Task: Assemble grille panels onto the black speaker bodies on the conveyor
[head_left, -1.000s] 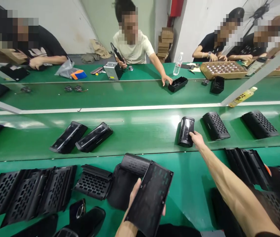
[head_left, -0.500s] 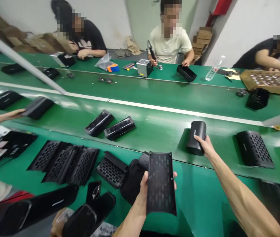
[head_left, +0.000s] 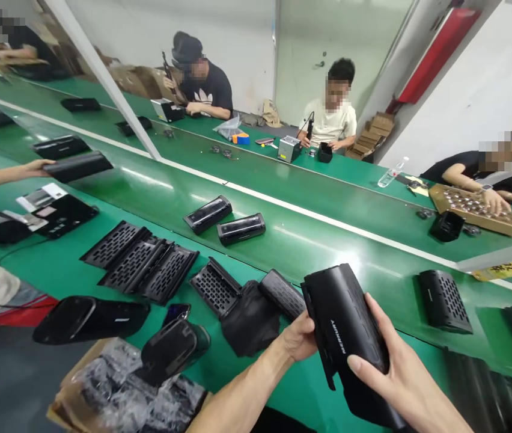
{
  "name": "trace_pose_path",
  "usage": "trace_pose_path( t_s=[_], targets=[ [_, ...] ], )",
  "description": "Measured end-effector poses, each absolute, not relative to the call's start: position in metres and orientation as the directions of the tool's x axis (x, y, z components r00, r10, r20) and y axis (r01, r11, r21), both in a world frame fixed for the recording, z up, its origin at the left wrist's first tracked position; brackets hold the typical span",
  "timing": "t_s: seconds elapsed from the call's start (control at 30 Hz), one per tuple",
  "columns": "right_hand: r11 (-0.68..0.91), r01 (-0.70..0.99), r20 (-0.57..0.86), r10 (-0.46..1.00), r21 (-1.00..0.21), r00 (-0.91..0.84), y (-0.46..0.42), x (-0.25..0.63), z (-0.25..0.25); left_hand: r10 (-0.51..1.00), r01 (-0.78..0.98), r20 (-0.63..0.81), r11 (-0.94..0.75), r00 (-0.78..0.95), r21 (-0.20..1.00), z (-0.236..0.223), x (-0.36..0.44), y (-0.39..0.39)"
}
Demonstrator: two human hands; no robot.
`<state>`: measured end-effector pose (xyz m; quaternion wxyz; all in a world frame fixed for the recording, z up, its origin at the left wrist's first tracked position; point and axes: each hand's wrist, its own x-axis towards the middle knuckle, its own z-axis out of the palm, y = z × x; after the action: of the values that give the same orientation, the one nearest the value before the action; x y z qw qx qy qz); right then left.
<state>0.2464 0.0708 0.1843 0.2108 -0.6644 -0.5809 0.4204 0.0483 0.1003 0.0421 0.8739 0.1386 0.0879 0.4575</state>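
Observation:
In front of me, my right hand (head_left: pixel 391 367) is wrapped round a black speaker housing (head_left: pixel 350 319) with white MERKURY lettering, thumb on its face. My left hand (head_left: pixel 303 337) is closed on the edge of a black curved panel (head_left: pixel 320 343), which sits against the left side of the housing. Most of the panel is hidden behind the housing, and I cannot tell whether the two are joined. Left of my hands lie a slotted black grille (head_left: pixel 217 287) and a dark cloth-like piece (head_left: pixel 253 322).
More slotted panels (head_left: pixel 148 264) lie on the green table to the left. Two glossy black housings (head_left: pixel 241 228) and a slotted housing (head_left: pixel 445 300) rest on the belt. At lower left stands a carton of plastic-wrapped parts (head_left: pixel 125 385). Co-workers sit opposite; another person's hand (head_left: pixel 39 167) holds a housing.
My right hand has lifted the speaker housing off the belt and brought it to the panel in my left hand. The view has shifted, and the panel is now mostly covered.

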Motion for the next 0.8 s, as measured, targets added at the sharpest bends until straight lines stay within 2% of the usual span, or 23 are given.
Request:
trace_pose_path(
  t_s=[0.17,0.33,0.5,0.67,0.73,0.8],
  targets=[
    [-0.146,0.734,-0.265,0.963,-0.663,-0.047,0.052,0.230,0.183,0.806,-0.760,0.011,0.552,0.591,0.342,0.055,0.043,0.081],
    [-0.074,0.808,-0.280,0.953,-0.585,-0.115,0.044,0.232,0.186,0.776,-0.716,0.027,0.567,0.630,0.407,0.051,0.036,0.073],
    [-0.070,0.805,-0.311,0.939,-0.589,-0.146,0.038,0.236,0.187,0.714,-0.628,0.005,0.613,0.700,0.479,0.049,0.031,0.072],
    [-0.014,0.772,-0.285,0.934,-0.635,-0.217,0.045,0.239,0.197,0.698,-0.644,0.067,0.613,0.713,0.457,0.057,0.040,0.069],
    [0.032,0.756,-0.246,0.936,-0.654,-0.253,0.043,0.245,0.204,0.725,-0.662,0.060,0.589,0.686,0.463,0.063,0.042,0.067],
    [0.065,0.750,-0.133,0.971,-0.658,-0.201,0.030,0.250,0.204,0.772,-0.690,0.042,0.542,0.635,0.479,0.071,0.041,0.067]
  ],
)
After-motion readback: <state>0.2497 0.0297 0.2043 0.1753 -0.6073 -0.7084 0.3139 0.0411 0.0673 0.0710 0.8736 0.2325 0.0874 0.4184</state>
